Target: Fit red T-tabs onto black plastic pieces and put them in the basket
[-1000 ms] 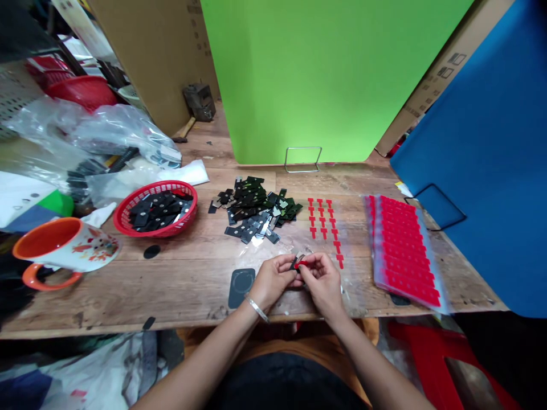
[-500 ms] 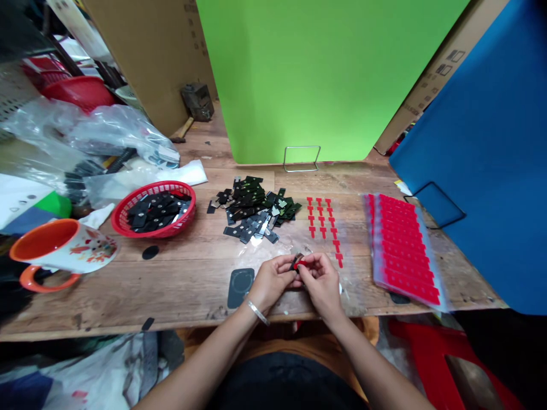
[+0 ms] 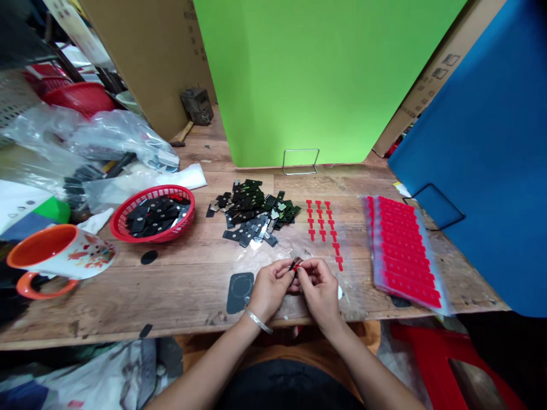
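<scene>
Close to the table's front edge, my two hands meet. My left hand (image 3: 270,289) is closed on a small black plate (image 3: 294,263). At its right side, my right hand (image 3: 319,290) pinches a small red T-shaped sticker (image 3: 296,267) against that plate; fingers hide most of both. Just beyond the hands lie red T-shaped stickers (image 3: 321,222) in columns on a clear sheet. A loose pile of black plates (image 3: 252,208), some showing shiny metal, is to the left of them. A dark rounded rectangular pad (image 3: 240,292) lies beside my left hand.
Left on the table are a red basket (image 3: 182,228) of black pieces and an orange-and-white mug (image 3: 92,259). Sheets of red stickers (image 3: 405,250) are stacked at right. A green board (image 3: 325,80) and a blue board (image 3: 478,159) stand behind, with wire stands.
My right fingers have drawn in closer over the red sticker, which shows less now. The black plate has tilted slightly between my hands. The view has shifted a little.
</scene>
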`<action>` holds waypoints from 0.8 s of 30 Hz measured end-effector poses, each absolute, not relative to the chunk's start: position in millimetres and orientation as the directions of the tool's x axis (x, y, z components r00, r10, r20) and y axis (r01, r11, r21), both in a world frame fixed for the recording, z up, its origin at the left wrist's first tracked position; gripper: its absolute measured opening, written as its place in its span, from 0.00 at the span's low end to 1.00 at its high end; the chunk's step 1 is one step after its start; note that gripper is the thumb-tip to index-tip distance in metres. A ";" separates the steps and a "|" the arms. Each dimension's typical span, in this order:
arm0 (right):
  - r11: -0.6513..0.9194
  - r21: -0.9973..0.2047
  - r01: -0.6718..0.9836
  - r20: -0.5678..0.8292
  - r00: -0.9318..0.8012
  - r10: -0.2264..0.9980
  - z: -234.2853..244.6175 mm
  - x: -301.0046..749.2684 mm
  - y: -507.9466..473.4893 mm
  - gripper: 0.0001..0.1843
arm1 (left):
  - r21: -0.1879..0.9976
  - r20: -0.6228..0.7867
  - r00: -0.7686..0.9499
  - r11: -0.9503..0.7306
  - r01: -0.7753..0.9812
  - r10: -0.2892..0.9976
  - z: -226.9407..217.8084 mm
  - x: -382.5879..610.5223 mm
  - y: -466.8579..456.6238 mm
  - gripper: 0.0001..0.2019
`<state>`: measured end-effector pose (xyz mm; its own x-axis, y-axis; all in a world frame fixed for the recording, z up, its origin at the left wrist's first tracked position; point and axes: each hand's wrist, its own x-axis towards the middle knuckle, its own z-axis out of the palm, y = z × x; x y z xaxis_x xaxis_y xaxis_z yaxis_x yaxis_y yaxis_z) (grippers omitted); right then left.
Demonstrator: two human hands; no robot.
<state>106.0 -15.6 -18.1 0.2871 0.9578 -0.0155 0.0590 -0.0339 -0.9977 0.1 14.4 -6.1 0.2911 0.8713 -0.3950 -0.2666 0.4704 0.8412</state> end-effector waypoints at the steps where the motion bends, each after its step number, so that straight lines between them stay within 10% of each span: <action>1: -0.027 -0.997 0.072 -0.005 0.283 0.959 -16.5 105.8 -16.8 0.07 | 0.843 -0.393 0.284 0.466 -0.268 0.875 -5.9 0.4 14.4 0.17; 24: 0.076 -0.957 0.280 0.179 0.363 0.915 -4.2 118.1 -2.5 0.03 | 0.829 -0.392 0.347 0.491 -0.269 0.852 3.4 2.2 13.9 0.21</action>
<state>118.1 -2.5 -4.2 0.3625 0.9147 0.1787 0.2797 0.0761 -0.9571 2.2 13.9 3.4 0.3472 0.8520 -0.3919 -0.2690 0.4908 0.8287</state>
